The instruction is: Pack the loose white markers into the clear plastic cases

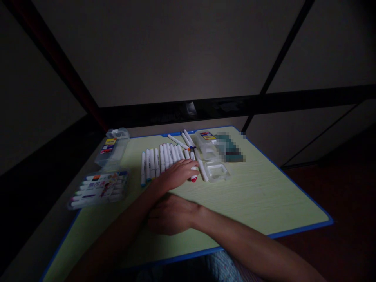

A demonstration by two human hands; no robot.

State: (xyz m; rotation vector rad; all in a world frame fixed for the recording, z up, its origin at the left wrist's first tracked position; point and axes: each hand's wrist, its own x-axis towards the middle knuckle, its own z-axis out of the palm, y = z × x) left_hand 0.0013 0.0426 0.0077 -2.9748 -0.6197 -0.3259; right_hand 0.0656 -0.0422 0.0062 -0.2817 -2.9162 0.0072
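Note:
My left hand (182,172) reaches over the right end of a row of white markers (157,160) lying side by side on the table. Its fingers are bent over a marker with a red end (194,179), which sticks out below them. Below the left wrist, my right hand (172,215) lies on the tabletop as a loose fist, partly under my left forearm. No object shows in it, and its fingertips are in shadow. A few loose markers (188,138) lie at odd angles just beyond the row.
The pale table (264,203) has a blue edge. At left are an open clear case (113,154) and a clear pack of markers (100,190). On the right stand a clear box (206,145), a small clear tray (217,170) and a blurred green item (230,149). A wall rises behind.

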